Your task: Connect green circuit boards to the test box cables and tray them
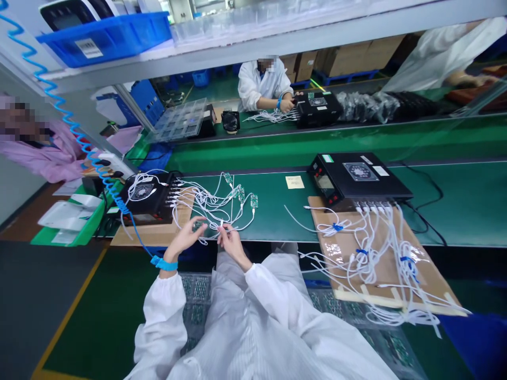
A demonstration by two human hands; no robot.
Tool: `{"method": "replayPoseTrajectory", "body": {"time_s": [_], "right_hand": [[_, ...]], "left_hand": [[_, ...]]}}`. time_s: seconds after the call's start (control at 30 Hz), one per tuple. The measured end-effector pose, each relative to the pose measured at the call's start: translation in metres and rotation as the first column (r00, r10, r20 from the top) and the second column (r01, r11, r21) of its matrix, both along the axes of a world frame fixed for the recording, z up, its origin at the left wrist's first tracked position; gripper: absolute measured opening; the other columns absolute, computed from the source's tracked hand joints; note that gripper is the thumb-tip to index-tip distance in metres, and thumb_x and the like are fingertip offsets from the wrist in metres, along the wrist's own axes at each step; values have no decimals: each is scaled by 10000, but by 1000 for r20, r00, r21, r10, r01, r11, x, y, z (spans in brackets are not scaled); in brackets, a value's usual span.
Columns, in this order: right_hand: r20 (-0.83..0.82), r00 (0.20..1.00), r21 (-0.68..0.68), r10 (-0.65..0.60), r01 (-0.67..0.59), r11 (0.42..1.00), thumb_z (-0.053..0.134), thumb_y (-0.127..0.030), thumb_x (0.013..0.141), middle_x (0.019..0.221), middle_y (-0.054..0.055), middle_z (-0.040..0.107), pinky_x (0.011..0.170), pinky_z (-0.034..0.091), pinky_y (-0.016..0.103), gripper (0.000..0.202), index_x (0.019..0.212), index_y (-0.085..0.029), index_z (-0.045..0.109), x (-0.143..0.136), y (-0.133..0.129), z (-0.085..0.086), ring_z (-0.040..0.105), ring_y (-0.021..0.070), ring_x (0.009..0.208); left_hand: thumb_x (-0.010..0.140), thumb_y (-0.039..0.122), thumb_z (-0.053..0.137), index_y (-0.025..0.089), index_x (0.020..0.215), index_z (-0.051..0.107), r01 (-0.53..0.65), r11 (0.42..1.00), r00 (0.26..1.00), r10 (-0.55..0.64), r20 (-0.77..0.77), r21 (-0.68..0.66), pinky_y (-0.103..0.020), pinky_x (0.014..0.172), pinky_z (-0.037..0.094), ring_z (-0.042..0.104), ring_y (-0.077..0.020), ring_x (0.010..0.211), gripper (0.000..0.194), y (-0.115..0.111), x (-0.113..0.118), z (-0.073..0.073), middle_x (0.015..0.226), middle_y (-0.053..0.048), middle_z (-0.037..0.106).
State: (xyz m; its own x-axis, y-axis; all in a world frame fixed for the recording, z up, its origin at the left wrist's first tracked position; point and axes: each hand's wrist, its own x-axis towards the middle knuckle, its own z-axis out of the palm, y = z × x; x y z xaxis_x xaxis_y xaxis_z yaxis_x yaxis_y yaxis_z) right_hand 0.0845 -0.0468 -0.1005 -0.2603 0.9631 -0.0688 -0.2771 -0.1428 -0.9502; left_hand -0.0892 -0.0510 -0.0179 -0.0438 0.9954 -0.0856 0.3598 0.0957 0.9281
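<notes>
My left hand (pixel 186 238), with a blue strap on its wrist, is at the table's front edge. Its thumb and fingers are curled around what looks like a small green circuit board (pixel 197 225), mostly hidden by the fingers. Beside it, my right hand (pixel 232 244) pinches the end of a white cable (pixel 221 224). Beyond my hands lie tangled white cables (pixel 206 198), which run from a black box with a fan (pixel 148 198) on the left. Further small circuit boards (pixel 254 201) lie at the far ends of some cables.
To the right, another black box (pixel 360 177) has bundled white cables (pixel 366 253) over cardboard (pixel 420 248). A yellow note (pixel 294 182) lies between the boxes. Trays of circuit boards (pixel 196 301) sit below table level. A coiled blue cord (pixel 73 124) hangs left. A co-worker (pixel 263 87) works opposite.
</notes>
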Motion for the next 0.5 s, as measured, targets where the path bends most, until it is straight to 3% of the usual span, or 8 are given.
{"method": "replayPoseTrajectory", "body": {"time_s": [0.07, 0.17, 0.37, 0.5], "right_hand": [[-30, 999, 5, 23, -22, 1000, 542, -728, 884, 567, -45, 571, 415, 349, 217, 515, 926, -216, 565, -1, 1, -1, 488, 108, 429], [-38, 996, 34, 76, -74, 997, 521, -735, 896, 570, -54, 547, 432, 354, 222, 515, 922, -222, 554, -5, 0, -1, 489, 109, 439], [22, 993, 136, 119, -121, 983, 449, -673, 976, 753, -25, 629, 491, 383, 222, 456, 902, -228, 512, -10, -6, 2, 508, 79, 465], [72, 990, 169, 123, -134, 977, 402, -600, 1033, 666, -50, 588, 523, 387, 213, 408, 910, -226, 510, -8, -9, 4, 503, 82, 474]], "left_hand": [[782, 480, 830, 206, 1111, 719, -193, 981, 949, 181, 260, 23, -263, 641, 508, 634, -164, 698, 443, 6, 5, 8, 803, -34, 690], [862, 496, 765, 180, 1030, 720, -330, 944, 772, 266, 577, 7, -257, 661, 530, 617, -143, 713, 361, 18, 21, 17, 832, -46, 667], [1030, 484, 517, 154, 881, 681, -335, 933, 520, 301, 800, -133, -259, 663, 528, 560, -127, 639, 397, 38, 51, 32, 716, -34, 593], [1061, 403, 453, 156, 810, 644, -300, 933, 435, 320, 842, -199, -254, 638, 506, 529, -122, 593, 401, 42, 57, 38, 672, -21, 559]]}}
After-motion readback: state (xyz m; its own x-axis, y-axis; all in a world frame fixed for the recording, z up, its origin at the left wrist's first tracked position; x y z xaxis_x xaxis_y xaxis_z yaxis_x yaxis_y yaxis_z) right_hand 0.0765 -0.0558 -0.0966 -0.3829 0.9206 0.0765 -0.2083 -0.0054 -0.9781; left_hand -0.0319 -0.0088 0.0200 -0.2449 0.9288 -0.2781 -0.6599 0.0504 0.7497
